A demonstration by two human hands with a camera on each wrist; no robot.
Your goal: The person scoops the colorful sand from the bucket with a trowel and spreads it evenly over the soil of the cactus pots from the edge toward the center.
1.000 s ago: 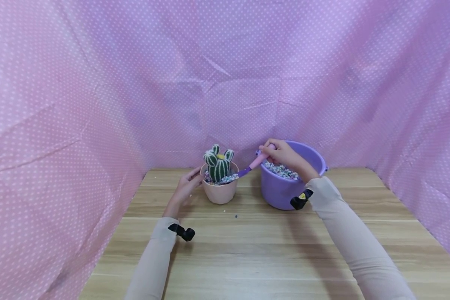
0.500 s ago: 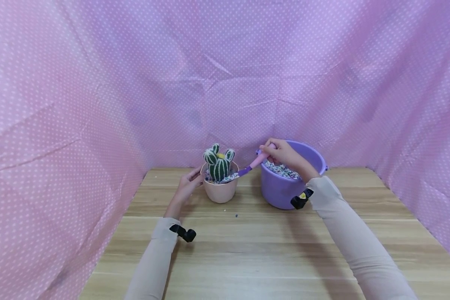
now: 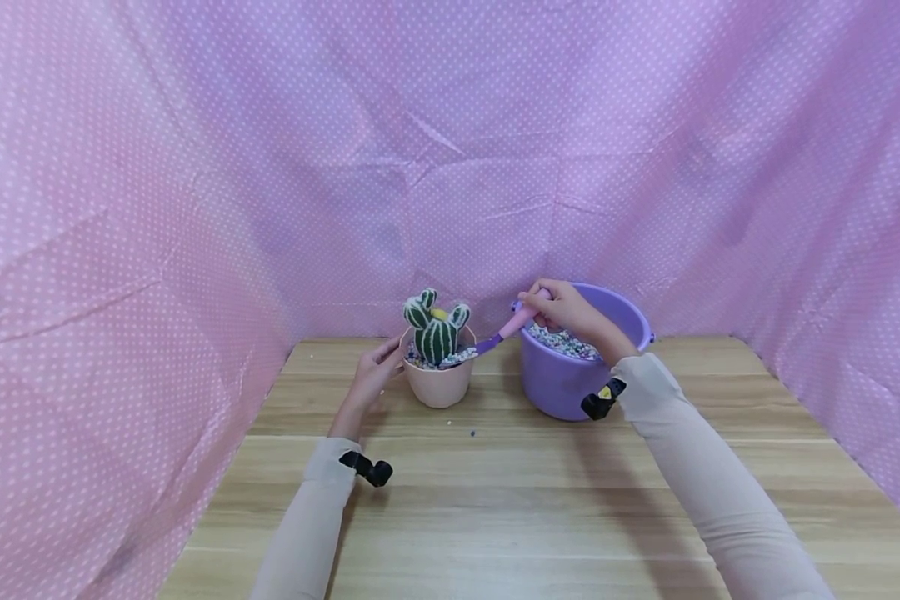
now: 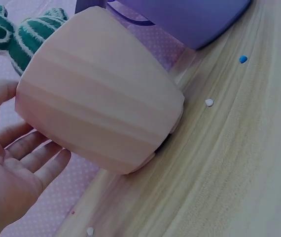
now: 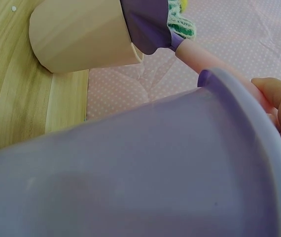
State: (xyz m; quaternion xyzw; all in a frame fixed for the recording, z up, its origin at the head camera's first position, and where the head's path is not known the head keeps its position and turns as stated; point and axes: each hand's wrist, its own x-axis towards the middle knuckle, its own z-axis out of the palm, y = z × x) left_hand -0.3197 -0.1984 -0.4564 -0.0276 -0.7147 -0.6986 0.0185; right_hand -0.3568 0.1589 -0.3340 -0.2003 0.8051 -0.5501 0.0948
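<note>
A light pink pot (image 3: 438,390) stands upright on the table and holds a knitted green-and-white cactus (image 3: 436,342) set in pebbles. My left hand (image 3: 372,377) touches the pot's left side; in the left wrist view its fingers (image 4: 37,155) reach out along the wall with the thumb near the rim. With my right hand (image 3: 566,310) I grip the pink handle of a small trowel (image 3: 520,320). Its purple blade (image 5: 148,22) reaches over the pot's right rim, pebbles on it, close beside the cactus.
Right of the pot stands a purple bucket (image 3: 558,385) with pastel pebbles (image 3: 570,343) in it, under my right hand. A few stray pebbles (image 4: 209,102) lie on the wooden table (image 3: 465,517). Pink dotted cloth (image 3: 480,192) hangs behind and at both sides.
The cactus has leaned slightly to the left, away from the trowel blade. Both hands stay in nearly the same places.
</note>
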